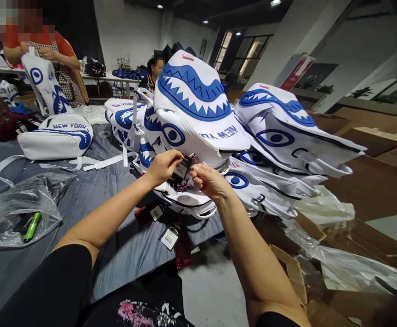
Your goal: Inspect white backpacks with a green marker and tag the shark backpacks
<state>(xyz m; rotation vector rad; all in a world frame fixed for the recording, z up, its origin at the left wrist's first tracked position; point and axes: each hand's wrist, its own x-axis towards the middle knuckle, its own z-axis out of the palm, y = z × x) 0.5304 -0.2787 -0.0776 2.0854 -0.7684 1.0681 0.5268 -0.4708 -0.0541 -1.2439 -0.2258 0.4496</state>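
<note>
My left hand is closed on the edge of a black tag in front of the stacked white backpacks. Close beside it on the right, my right hand pinches a thin red string near the tag. Above both hands is a white backpack with blue jagged teeth, a blue eye and upside-down lettering. Below them, a black-and-white tag and a red glossy piece hang at the table edge. Another small tag lies just left of these.
More white backpacks are piled at the right, beside cardboard boxes and clear plastic. One backpack lies on the grey-covered table. A plastic bag with a green marker is at left. A person holds a backpack behind.
</note>
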